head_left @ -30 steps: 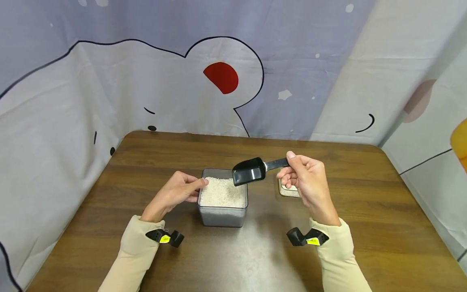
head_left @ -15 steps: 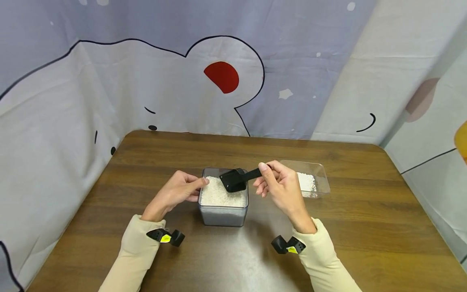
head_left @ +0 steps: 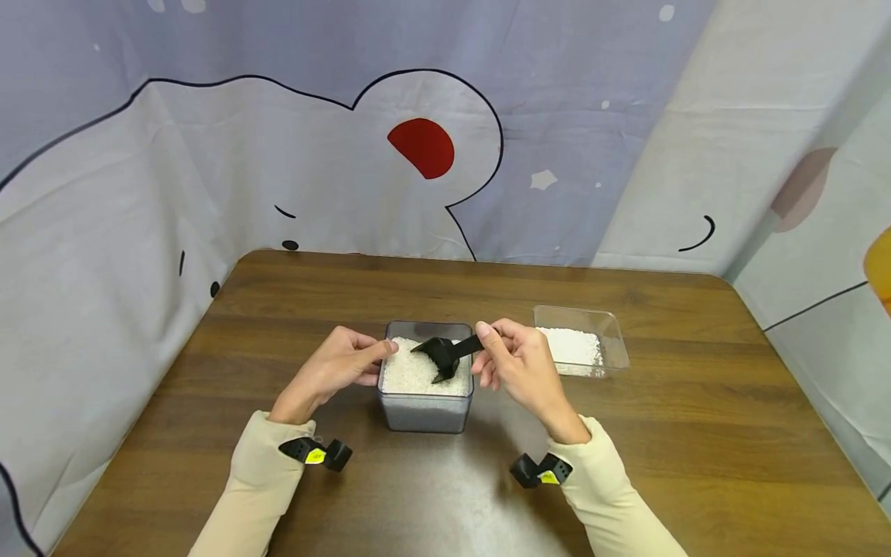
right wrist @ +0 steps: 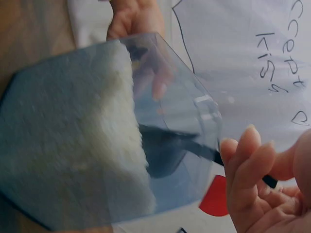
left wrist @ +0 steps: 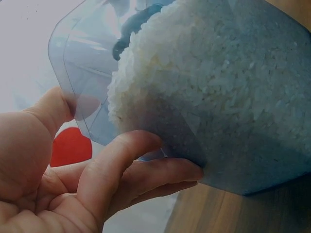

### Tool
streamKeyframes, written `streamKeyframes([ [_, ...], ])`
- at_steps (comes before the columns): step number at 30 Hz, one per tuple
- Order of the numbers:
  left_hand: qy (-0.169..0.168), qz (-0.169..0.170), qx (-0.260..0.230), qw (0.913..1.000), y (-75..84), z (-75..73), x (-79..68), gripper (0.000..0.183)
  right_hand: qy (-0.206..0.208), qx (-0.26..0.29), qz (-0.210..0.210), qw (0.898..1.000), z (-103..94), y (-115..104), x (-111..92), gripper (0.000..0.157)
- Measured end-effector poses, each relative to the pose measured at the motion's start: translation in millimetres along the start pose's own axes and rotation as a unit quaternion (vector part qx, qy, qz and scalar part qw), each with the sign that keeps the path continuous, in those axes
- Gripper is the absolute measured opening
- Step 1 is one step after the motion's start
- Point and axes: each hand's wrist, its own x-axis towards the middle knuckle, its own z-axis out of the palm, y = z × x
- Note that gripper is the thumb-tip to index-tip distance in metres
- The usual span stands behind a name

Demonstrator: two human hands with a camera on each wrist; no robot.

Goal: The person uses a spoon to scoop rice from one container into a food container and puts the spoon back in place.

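Note:
A clear, bluish-grey plastic container (head_left: 426, 414) stands on the table, filled most of the way with white rice (head_left: 407, 371). My left hand (head_left: 341, 360) grips its left wall, thumb over the rim and fingers against the outside, as the left wrist view shows. With my right hand (head_left: 522, 363) I pinch the handle of a black scoop (head_left: 442, 354) between thumb and fingers. The scoop's bowl is tipped down, its front edge sunk in the rice. Through the wall in the right wrist view, the scoop (right wrist: 165, 150) shows dark against the rice surface.
A shallow clear tray (head_left: 612, 340) with some white rice (head_left: 571, 346) in it sits on the wooden table (head_left: 696, 402), behind and right of my right hand. A printed curtain (head_left: 313, 155) hangs behind the table's far edge.
My right hand has moved left and down with the scoop, from above the container's right side into the rice. The shallow tray has come into fuller view. My left hand stays put.

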Motion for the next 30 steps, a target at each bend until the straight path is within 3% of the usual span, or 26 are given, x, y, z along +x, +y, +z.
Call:
streamKeyframes([
  [6,0.001,0.001,-0.001,1.0000,-0.7,0.1,-0.3,0.038,0.006,0.095,0.087,0.992,2.4,25,6,0.036],
  [12,0.002,-0.003,0.001,1.0000,0.1,-0.1,-0.6,0.038,0.026,0.164,0.137,0.976,4.3,37,9,0.033],
  [19,0.004,-0.007,-0.010,0.9999,1.5,0.5,-0.4,0.037,0.032,0.249,0.197,0.948,1.1,42,15,0.023],
  [23,0.004,-0.008,-0.012,0.9999,1.5,0.8,-0.1,0.037,0.033,0.284,0.209,0.935,-3.6,45,18,0.020],
  [30,0.006,-0.009,-0.012,0.9999,0.7,0.1,-0.3,0.037,0.034,0.316,0.198,0.927,-12.7,44,20,0.022],
])
